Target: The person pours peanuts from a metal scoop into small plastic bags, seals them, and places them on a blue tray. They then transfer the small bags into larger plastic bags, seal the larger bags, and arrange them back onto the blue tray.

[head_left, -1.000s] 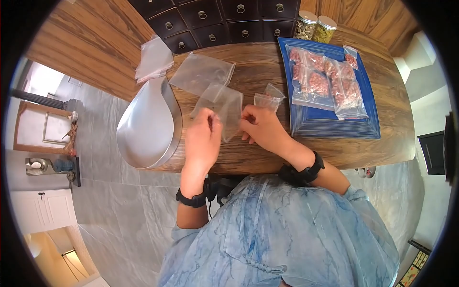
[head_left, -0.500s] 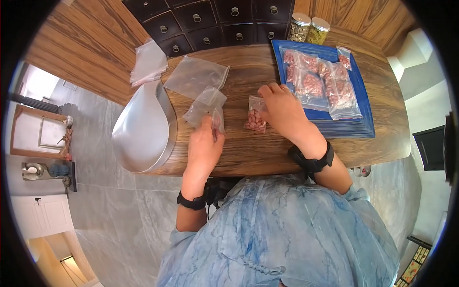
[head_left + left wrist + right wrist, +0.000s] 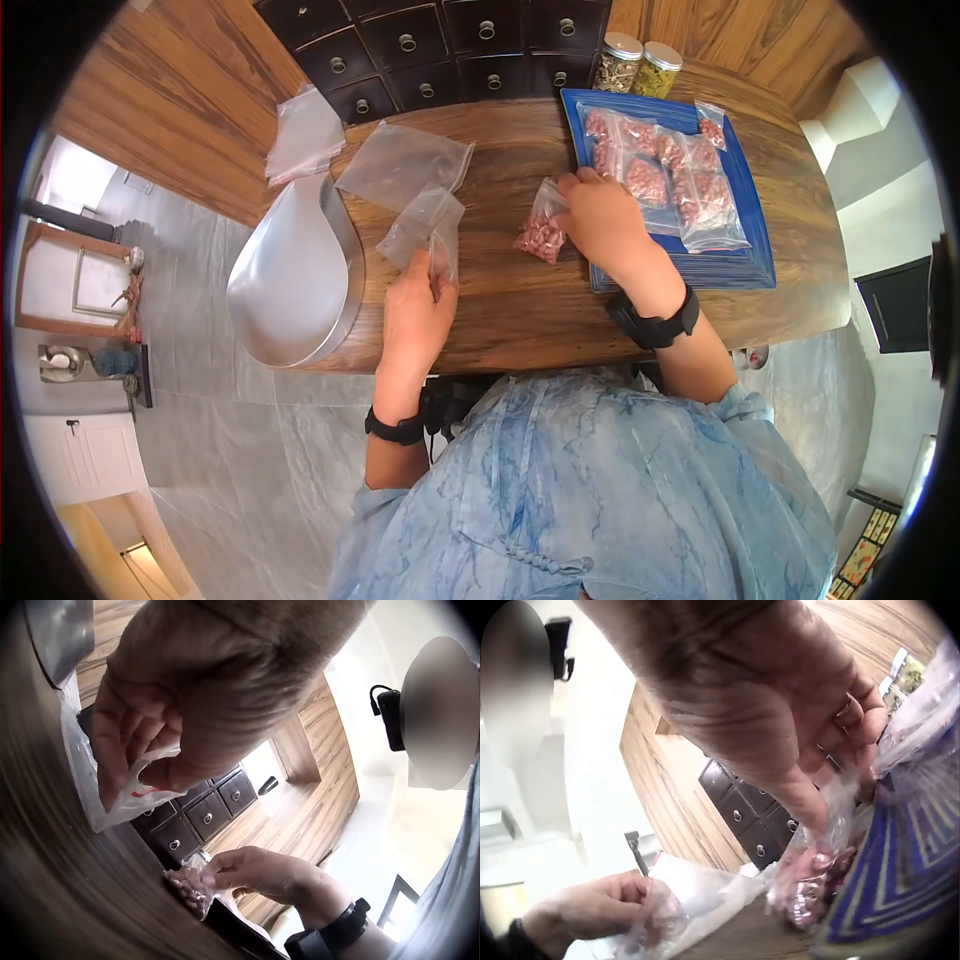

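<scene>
In the head view my left hand [image 3: 413, 315] pinches a clear plastic zip bag [image 3: 446, 240] over the table. A red mark shows on this bag [image 3: 90, 799] in the left wrist view, and it looks flat. My right hand [image 3: 610, 228] grips the top of a small zip bag of peanuts [image 3: 541, 239] beside the tray's left edge. Reddish-pink peanuts fill the lower part of that bag [image 3: 802, 892] in the right wrist view. The blue tray [image 3: 690, 270] carries several larger bags of peanuts [image 3: 708, 200] and one small bag [image 3: 710, 130].
A larger clear bag [image 3: 400, 160] lies flat beyond my left hand. At the left are a teardrop-shaped metal pan [image 3: 295, 270] and a stack of clear bags [image 3: 303, 135]. Two lidded jars [image 3: 638, 68] and a dark drawer cabinet [image 3: 440, 50] stand at the back.
My right hand has moved right and taken hold of the small peanut bag, drawing it toward the blue tray. My left hand has shifted slightly left and toward the body with its bag.
</scene>
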### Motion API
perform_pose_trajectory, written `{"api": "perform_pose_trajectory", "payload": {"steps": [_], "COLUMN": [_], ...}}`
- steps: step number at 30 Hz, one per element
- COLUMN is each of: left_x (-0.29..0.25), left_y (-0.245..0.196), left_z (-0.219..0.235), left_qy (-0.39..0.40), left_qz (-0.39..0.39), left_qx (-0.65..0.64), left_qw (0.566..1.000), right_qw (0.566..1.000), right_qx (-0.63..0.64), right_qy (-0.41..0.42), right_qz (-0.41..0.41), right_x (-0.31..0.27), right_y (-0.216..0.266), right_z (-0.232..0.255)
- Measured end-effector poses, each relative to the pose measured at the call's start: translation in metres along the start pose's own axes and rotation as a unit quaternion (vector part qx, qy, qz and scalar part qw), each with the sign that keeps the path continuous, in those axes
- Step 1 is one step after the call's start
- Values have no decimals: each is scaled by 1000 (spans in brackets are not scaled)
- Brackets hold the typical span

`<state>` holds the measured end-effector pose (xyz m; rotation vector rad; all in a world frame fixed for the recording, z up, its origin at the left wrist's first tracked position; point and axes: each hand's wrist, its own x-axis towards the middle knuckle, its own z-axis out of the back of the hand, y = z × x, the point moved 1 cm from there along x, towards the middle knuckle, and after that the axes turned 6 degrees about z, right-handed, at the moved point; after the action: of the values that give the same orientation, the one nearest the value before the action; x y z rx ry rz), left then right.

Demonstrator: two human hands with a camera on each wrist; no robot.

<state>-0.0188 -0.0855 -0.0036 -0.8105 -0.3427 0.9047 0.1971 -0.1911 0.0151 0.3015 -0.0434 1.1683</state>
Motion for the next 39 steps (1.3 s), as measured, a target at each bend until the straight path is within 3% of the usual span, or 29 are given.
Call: {"api": "perform_pose_trajectory", "payload": {"steps": [3, 6, 9, 10, 16, 19, 22, 25, 31, 34, 37, 39], "left_x": [0, -2, -2, -2, -3, -4, -4, -4, -1, -1, 1, 1], "left_y": [1, 2, 4, 5, 2, -5, -8, -11, -13, -12, -10, -9], "left_z": [0, -1, 1, 1, 4, 7, 7, 1, -9, -9, -8, -7], "left_qy": [-20, -25, -22, -20, -35, -86, -151, -148, -64, -73, -85, -89], "left_qz": [-39, -44, -38, -32, -22, -38, -92, -122, -100, -91, -91, -95], "left_qx": [5, 9, 33, 24, 8, 84, 169, 203, 171, 155, 145, 143], "left_qw": [999, 999, 998, 999, 999, 992, 970, 960, 978, 981, 982, 981], "right_qw": [987, 988, 992, 990, 975, 951, 926, 874, 922, 955, 963, 956], "right_qx": [-123, -113, -76, -54, 106, 260, 359, 469, 385, 272, 205, 226], "right_qy": [-56, 80, 72, 119, 192, 163, 32, 79, 35, -12, -24, -35], "right_qz": [85, 62, 73, 61, 42, 47, 114, 102, 28, 114, 172, 182], "right_x": [3, 9, 13, 16, 14, 7, -5, -9, -20, -27, -34, -40], "right_y": [1, 6, 5, 3, 15, 16, 18, 13, 22, 32, 39, 40], "right_z": [-8, -3, -5, -3, 22, 24, 23, 0, 2, 16, 5, -7]}}
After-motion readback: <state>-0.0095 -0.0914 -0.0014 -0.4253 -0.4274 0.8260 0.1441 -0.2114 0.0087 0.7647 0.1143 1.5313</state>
